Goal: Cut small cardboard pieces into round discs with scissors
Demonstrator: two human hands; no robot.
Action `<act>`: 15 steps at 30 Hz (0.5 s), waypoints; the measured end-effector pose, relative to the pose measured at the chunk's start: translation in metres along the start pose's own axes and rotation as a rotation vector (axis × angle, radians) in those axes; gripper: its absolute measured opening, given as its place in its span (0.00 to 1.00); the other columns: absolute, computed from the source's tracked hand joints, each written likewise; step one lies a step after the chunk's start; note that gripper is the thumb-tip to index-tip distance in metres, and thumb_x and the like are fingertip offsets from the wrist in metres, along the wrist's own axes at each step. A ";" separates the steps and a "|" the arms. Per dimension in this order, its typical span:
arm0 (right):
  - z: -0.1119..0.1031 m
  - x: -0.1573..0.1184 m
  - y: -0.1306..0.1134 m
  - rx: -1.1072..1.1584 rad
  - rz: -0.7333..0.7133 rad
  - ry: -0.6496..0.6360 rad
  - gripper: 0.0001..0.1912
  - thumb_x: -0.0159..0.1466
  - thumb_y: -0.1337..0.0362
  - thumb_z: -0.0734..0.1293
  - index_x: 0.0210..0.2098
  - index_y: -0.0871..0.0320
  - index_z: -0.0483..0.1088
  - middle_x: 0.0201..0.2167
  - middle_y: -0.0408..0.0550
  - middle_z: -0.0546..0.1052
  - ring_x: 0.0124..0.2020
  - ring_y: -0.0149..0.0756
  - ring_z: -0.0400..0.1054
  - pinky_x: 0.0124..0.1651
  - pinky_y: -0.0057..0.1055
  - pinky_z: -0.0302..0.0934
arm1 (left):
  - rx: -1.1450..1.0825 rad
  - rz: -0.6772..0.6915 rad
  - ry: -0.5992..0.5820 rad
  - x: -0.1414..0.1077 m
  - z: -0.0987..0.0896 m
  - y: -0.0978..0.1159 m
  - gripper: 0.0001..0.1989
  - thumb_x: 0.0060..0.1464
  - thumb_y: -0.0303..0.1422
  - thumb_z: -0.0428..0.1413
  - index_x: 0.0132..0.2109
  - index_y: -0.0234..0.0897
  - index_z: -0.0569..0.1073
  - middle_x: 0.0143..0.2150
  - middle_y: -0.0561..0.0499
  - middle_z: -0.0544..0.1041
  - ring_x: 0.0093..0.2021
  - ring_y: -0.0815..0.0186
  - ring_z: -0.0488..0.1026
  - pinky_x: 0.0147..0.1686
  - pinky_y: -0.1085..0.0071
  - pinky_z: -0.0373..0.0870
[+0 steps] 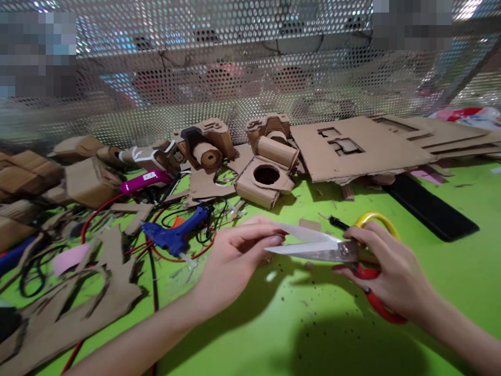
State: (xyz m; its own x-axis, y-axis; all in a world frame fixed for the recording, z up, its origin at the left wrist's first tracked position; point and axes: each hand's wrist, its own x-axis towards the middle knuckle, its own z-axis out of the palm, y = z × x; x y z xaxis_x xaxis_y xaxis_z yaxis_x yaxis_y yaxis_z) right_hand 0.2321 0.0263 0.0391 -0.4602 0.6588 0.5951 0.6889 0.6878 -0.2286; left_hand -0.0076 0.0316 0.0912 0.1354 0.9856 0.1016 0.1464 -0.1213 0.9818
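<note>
My right hand (385, 261) grips a pair of scissors (319, 249) by the red and yellow handles. The blades stand apart and point left. Their tips reach the fingertips of my left hand (240, 248). That hand is closed in a pinch above the green table; whatever lies between its fingers is too small or hidden to name. Just beyond my hands sits a cardboard camera body (264, 183) with a round hole. A blue glue gun (176, 230) lies to the left of my left hand.
Cardboard sheets (376, 149) with cutouts are stacked at the back right, near a black slab-like object (434, 206). Cardboard scraps (97, 292) and cables cover the left side. A magenta tool (144, 181) lies by more cardboard models (209, 143). A perforated metal screen (235, 68) stands behind.
</note>
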 end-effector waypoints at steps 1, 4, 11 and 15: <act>0.001 0.000 0.000 0.010 -0.004 -0.001 0.09 0.67 0.60 0.64 0.42 0.57 0.64 0.29 0.46 0.72 0.25 0.31 0.68 0.22 0.26 0.65 | 0.000 0.021 -0.009 0.000 0.001 0.000 0.12 0.46 0.20 0.57 0.26 0.39 0.82 0.23 0.54 0.77 0.22 0.74 0.69 0.22 0.83 0.66; 0.003 -0.002 -0.001 0.023 -0.012 -0.011 0.10 0.67 0.58 0.63 0.42 0.58 0.63 0.29 0.47 0.73 0.25 0.31 0.68 0.21 0.25 0.65 | 0.006 0.086 -0.023 -0.002 0.002 -0.001 0.13 0.46 0.17 0.56 0.25 0.37 0.81 0.21 0.55 0.77 0.21 0.76 0.68 0.23 0.85 0.66; 0.009 -0.012 0.000 0.036 0.027 -0.040 0.14 0.67 0.54 0.62 0.44 0.58 0.63 0.31 0.48 0.72 0.27 0.32 0.66 0.25 0.27 0.64 | 0.021 0.173 -0.040 -0.006 0.004 -0.007 0.14 0.45 0.15 0.55 0.26 0.36 0.81 0.22 0.56 0.79 0.21 0.77 0.71 0.19 0.88 0.62; 0.011 -0.015 -0.001 0.046 0.046 -0.062 0.15 0.67 0.53 0.62 0.44 0.58 0.63 0.31 0.48 0.72 0.28 0.33 0.65 0.25 0.27 0.62 | 0.035 0.176 -0.037 -0.009 0.006 -0.008 0.14 0.46 0.14 0.55 0.27 0.35 0.81 0.23 0.55 0.80 0.21 0.76 0.73 0.21 0.89 0.66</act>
State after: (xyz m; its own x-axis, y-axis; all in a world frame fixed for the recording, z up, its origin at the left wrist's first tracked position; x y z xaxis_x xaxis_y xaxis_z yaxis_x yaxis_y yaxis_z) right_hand 0.2325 0.0191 0.0217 -0.4635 0.7065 0.5348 0.6844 0.6688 -0.2903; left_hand -0.0042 0.0234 0.0811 0.1977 0.9439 0.2643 0.1514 -0.2958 0.9432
